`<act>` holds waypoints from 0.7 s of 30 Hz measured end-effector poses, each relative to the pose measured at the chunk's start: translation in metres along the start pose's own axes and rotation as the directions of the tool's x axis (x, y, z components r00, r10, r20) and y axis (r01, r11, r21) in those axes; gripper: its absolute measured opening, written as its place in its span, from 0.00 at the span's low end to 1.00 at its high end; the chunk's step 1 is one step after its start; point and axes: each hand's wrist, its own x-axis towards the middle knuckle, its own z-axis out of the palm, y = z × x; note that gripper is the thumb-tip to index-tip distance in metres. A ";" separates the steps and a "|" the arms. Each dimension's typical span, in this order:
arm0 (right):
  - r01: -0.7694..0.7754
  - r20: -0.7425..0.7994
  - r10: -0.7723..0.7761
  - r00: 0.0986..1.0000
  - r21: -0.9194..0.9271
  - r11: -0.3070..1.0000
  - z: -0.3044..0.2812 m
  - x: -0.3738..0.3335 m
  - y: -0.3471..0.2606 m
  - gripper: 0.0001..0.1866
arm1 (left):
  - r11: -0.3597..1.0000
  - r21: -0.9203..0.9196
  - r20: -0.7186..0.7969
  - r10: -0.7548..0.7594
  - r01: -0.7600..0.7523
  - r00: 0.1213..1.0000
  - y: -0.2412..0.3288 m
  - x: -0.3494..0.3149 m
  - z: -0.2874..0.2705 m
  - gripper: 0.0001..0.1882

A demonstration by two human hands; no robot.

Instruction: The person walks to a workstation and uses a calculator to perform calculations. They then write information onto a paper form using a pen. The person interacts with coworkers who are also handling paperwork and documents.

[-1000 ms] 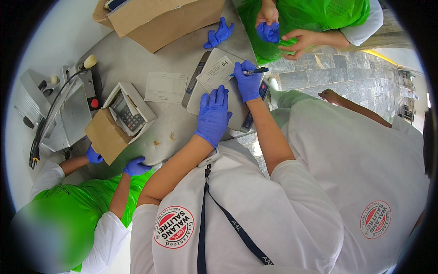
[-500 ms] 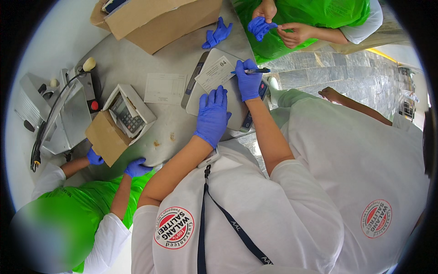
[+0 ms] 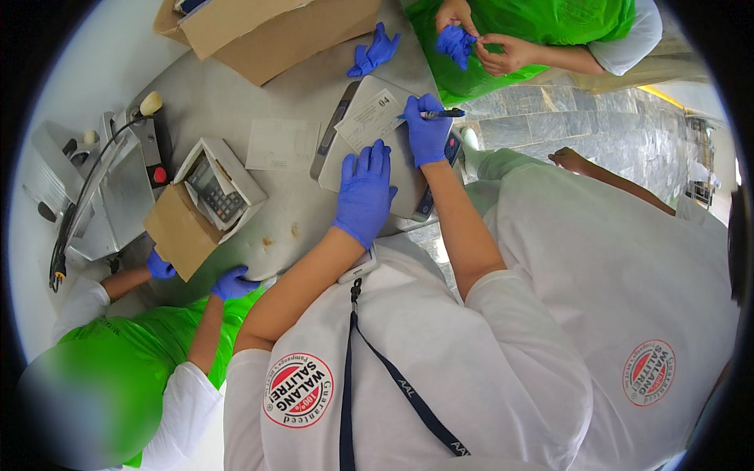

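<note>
My right hand [image 3: 428, 133], in a blue glove, is closed around a pen [image 3: 441, 114]. The pen's tip is at the right edge of a white printed slip [image 3: 365, 124]. That slip lies on the flat metal platform of a scale [image 3: 399, 166]. My left hand [image 3: 364, 195], also blue-gloved, rests flat on the platform with its fingers stretched out. Its fingertips reach the slip's lower edge, and it holds nothing. A second printed sheet [image 3: 281, 146] lies on the metal table, left of the scale.
An opened box [image 3: 253, 179] holding a calculator [image 3: 218, 191] stands to the left, beside a metal machine [image 3: 118, 192]. A large cardboard box [image 3: 290, 43] and loose blue glove [image 3: 374, 52] are at the far side. Co-workers are at left, right and far side; one handles a glove [image 3: 455, 47].
The whole view has shifted slightly. My right hand and pen have barely moved over the slip; my left hand stays flat. The far co-worker's fingers have bunched the glove differently.
</note>
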 end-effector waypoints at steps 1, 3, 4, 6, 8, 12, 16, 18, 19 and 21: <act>-0.006 -0.003 0.006 1.000 0.011 1.000 -0.002 0.001 0.003 0.17 | 1.000 0.000 0.000 0.001 -0.001 1.000 0.000 -0.001 0.000 0.38; -0.044 -0.034 0.047 0.998 0.077 0.996 -0.007 0.003 0.005 0.14 | 1.000 -0.024 -0.024 0.009 -0.010 1.000 -0.002 -0.003 0.001 0.37; -0.077 -0.060 0.085 0.995 0.131 0.988 -0.011 0.004 0.005 0.12 | 0.999 -0.035 -0.037 0.013 -0.015 0.999 -0.003 -0.004 0.001 0.36; -0.089 -0.093 0.116 0.989 0.258 0.962 -0.011 0.005 -0.007 0.07 | 0.994 -0.070 -0.122 0.075 -0.084 0.990 -0.016 -0.011 0.005 0.35; -0.072 -0.086 0.108 0.990 0.341 0.937 -0.013 -0.003 -0.018 0.05 | 0.994 -0.105 -0.188 0.017 -0.037 0.982 -0.032 -0.016 0.003 0.35; -0.087 0.035 0.082 0.996 0.192 0.977 -0.021 -0.023 -0.019 0.09 | 0.944 -0.258 -0.256 -0.272 0.206 0.928 -0.056 -0.006 -0.012 0.38; -0.058 0.123 0.054 0.991 0.032 0.998 -0.016 -0.046 -0.028 0.10 | 0.914 -0.341 -0.282 -0.322 0.219 0.904 -0.060 0.016 -0.018 0.41; -0.064 0.156 0.062 0.986 0.006 0.998 -0.013 -0.057 -0.026 0.11 | 0.932 -0.309 -0.271 -0.279 0.191 0.921 -0.059 0.026 -0.016 0.41; 0.082 0.211 -0.058 0.976 -0.104 0.991 -0.012 -0.059 -0.026 0.12 | 0.940 -0.293 -0.264 -0.257 0.176 0.930 -0.059 0.028 -0.015 0.40; 0.326 0.301 -0.268 0.915 -0.164 0.931 -0.008 -0.062 -0.033 0.13 | 0.943 -0.268 -0.225 -0.261 0.198 0.939 -0.059 0.030 -0.011 0.40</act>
